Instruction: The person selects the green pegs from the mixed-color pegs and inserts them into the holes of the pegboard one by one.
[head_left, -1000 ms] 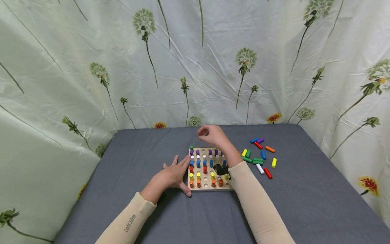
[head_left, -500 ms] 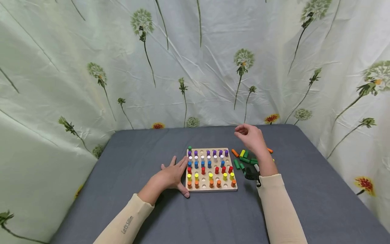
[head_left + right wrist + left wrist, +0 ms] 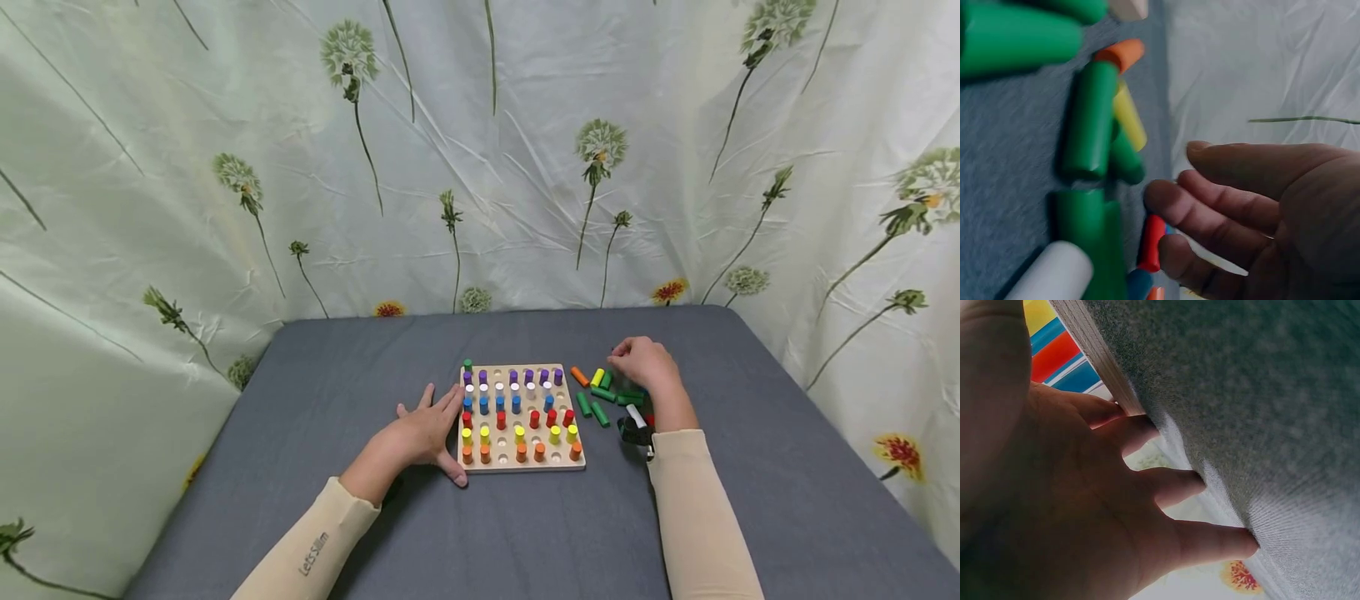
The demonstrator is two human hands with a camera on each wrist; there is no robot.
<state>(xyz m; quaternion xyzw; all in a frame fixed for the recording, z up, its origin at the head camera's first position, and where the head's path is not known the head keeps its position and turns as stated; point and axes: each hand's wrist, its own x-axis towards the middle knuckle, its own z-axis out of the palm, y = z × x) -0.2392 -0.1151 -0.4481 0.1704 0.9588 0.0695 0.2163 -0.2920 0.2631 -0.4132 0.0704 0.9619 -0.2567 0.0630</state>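
Observation:
A wooden pegboard [image 3: 543,467] stands on the table with rows of coloured pegs in its holes, among bare holes. My left hand [image 3: 423,433] is spread at its left side, fingers straight, fingertips and thumb against the edge; the left wrist view shows the fingers touching board and cloth. My right hand [image 3: 648,367] is over the loose pegs right of the board. In the right wrist view its fingers are loosely bent, thumb apart from them, with nothing visible between. A red peg [image 3: 1152,244] lies just beyond those fingertips. The hand covers part of the pile in the head view.
Loose green pegs [image 3: 600,414], an orange peg [image 3: 580,376], a yellow peg [image 3: 597,377] and a white peg [image 3: 635,414] lie on the grey cloth [image 3: 360,350]. A flower-printed curtain [image 3: 420,150] hangs behind the table.
My right hand has moved from above the board to the right, then down over the loose pegs. The left hand stays at the board's left edge.

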